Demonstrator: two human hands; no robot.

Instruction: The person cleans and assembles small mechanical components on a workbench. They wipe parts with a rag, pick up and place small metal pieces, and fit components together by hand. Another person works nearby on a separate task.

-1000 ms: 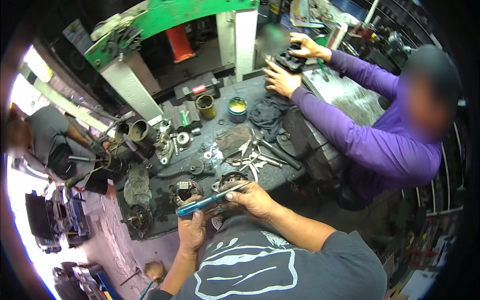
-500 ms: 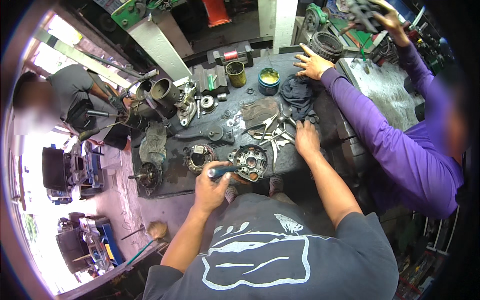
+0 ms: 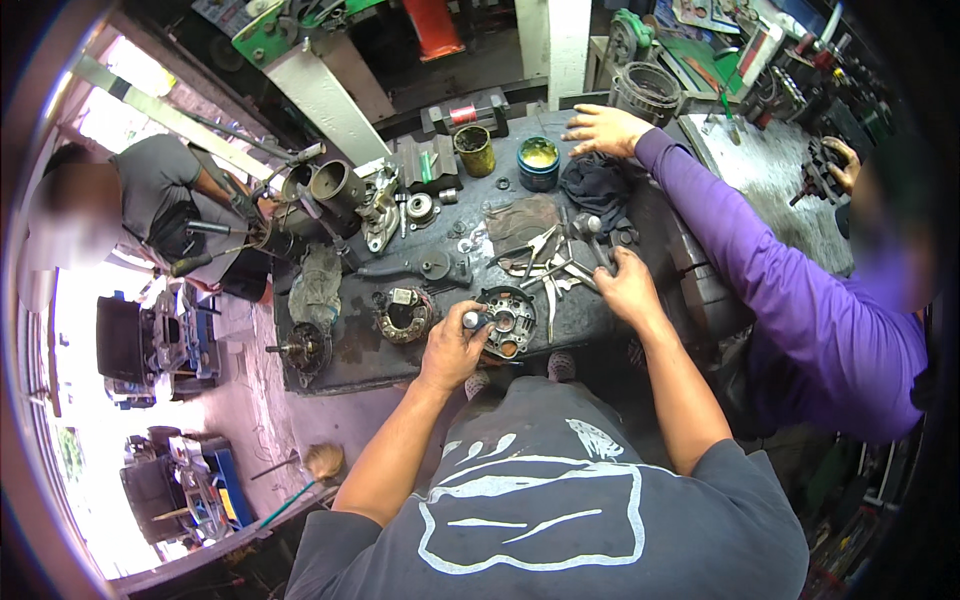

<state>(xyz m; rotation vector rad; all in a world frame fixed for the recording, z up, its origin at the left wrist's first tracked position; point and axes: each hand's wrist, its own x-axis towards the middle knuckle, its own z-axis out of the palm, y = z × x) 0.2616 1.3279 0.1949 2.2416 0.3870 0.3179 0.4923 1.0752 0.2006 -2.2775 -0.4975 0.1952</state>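
Note:
My left hand (image 3: 452, 345) is closed around a screwdriver-like tool (image 3: 472, 320) with a dark blue handle. The tool stands over a round metal alternator end housing (image 3: 512, 315) at the bench's near edge; its tip is hidden. In my right hand (image 3: 632, 285) I grip the handle of a hammer (image 3: 588, 226), whose head points away from me beside a heap of pliers (image 3: 553, 285). A ring-shaped stator with copper windings (image 3: 404, 314) lies left of the housing. Beyond it rests a dark tool with a long handle (image 3: 432, 265).
A co-worker's purple sleeve (image 3: 720, 220) reaches over the bench (image 3: 360, 350) from the right, hand near a dark rag (image 3: 597, 190). A blue tub (image 3: 538, 165) and yellow can (image 3: 474, 150) stand at the back. Another person (image 3: 165, 190) works at the left beside metal cylinders (image 3: 335, 185).
My left hand has moved right and tilted the tool more upright over the housing. My right hand has taken hold of the hammer handle. The co-worker's dark part has moved lower right.

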